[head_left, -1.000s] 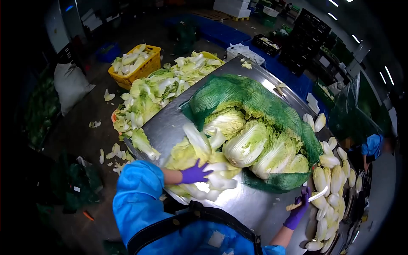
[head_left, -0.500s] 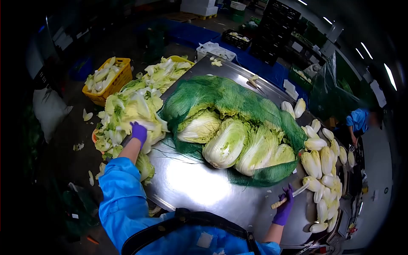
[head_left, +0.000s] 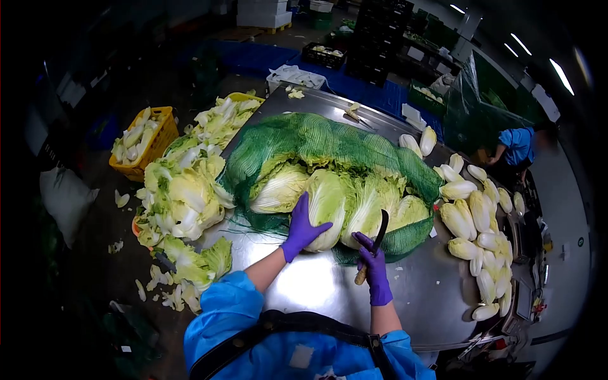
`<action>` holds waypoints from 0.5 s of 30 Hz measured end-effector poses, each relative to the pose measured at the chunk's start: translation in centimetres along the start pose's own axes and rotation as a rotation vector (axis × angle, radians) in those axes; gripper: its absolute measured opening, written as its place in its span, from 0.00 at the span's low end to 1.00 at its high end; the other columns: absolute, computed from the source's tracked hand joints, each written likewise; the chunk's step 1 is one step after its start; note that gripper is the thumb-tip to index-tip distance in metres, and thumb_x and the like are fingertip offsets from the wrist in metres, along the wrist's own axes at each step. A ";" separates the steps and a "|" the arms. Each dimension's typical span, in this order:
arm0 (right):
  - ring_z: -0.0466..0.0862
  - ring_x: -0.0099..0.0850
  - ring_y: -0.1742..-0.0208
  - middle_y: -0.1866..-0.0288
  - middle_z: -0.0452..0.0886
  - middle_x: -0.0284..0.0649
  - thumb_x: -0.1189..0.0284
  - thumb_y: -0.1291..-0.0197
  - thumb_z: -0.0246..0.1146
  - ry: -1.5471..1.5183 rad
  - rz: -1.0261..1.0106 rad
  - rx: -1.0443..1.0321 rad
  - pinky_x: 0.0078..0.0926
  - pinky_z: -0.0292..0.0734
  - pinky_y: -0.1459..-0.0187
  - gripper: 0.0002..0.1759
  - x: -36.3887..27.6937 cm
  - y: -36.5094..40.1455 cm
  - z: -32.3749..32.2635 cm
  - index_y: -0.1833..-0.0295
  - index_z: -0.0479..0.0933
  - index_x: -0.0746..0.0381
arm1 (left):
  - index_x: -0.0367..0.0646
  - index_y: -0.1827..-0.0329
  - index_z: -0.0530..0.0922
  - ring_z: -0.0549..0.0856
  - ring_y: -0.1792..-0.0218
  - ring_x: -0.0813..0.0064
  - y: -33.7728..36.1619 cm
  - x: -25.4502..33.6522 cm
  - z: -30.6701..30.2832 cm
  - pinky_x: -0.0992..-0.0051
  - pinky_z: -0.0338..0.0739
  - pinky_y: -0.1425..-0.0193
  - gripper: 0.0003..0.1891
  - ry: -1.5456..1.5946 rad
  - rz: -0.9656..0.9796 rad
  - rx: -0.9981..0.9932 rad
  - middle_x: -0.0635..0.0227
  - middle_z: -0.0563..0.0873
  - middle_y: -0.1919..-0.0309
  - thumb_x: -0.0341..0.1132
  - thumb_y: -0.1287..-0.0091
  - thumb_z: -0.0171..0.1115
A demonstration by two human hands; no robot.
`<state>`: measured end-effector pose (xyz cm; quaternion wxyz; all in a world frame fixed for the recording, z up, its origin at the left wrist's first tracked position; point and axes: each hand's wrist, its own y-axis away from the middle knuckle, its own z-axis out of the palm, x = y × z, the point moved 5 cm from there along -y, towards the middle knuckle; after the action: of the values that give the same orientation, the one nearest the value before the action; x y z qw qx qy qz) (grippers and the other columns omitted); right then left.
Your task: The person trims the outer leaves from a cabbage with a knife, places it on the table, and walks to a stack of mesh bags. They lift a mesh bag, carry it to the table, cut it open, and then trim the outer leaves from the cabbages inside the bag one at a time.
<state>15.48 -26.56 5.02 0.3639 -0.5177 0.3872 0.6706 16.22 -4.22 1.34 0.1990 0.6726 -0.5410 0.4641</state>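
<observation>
My left hand (head_left: 304, 228), in a purple glove, lies against the left side of a napa cabbage (head_left: 328, 206), thumb spread across its lower part. In my purple-gloved right hand (head_left: 375, 266) is a knife (head_left: 381, 229), its dark curved blade pointing up and its light handle showing below the fist. That hand is just in front of another napa cabbage (head_left: 367, 218). Both cabbages lie with several others in the opened green mesh sack (head_left: 304, 136) on the metal table (head_left: 297, 291).
Trimmed small heads (head_left: 484, 253) cover the table's right side. Left of the table is a heap of loose cabbage leaves (head_left: 183, 196), with a yellow crate (head_left: 166, 136) behind it. Another knife (head_left: 361, 119) lies at the table's far side. A person in blue (head_left: 518, 145) is at the right.
My left hand has moved right from the leaf heap to a cabbage in the sack. My right hand has brought the knife up and left toward the cabbages. The view has shifted slightly.
</observation>
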 end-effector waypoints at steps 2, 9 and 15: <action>0.70 0.16 0.79 0.40 0.72 0.36 0.72 0.43 0.57 -0.017 -0.031 0.020 0.13 0.67 0.78 0.28 0.3 -0.4 0.4 0.36 0.62 0.63 | 0.33 0.32 0.43 0.58 0.36 0.50 3.8 -0.4 -0.4 0.60 0.53 0.33 0.61 0.014 0.061 0.187 0.46 0.56 0.36 0.51 0.61 0.75; 0.63 0.31 0.34 0.33 0.61 0.42 0.79 0.56 0.68 0.129 -0.092 -0.154 0.28 0.61 0.37 0.46 1.0 -0.5 4.4 0.31 0.53 0.64 | 0.34 0.31 0.40 0.56 0.35 0.52 12.3 0.0 -3.4 0.60 0.54 0.33 0.64 0.228 0.094 0.068 0.48 0.53 0.35 0.48 0.64 0.77; 0.79 0.29 0.49 0.50 0.79 0.42 0.76 0.53 0.68 0.398 -0.237 -0.255 0.24 0.72 0.47 0.25 1.4 1.5 6.7 0.46 0.74 0.63 | 0.42 0.33 0.54 0.62 0.37 0.51 11.7 5.2 -8.7 0.58 0.59 0.35 0.53 -0.026 0.374 0.078 0.49 0.59 0.37 0.49 0.61 0.76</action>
<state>11.09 -21.04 4.96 0.2885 -0.7226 0.3004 0.5517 1.91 -4.25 7.24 0.0762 0.5736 -0.6405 0.5050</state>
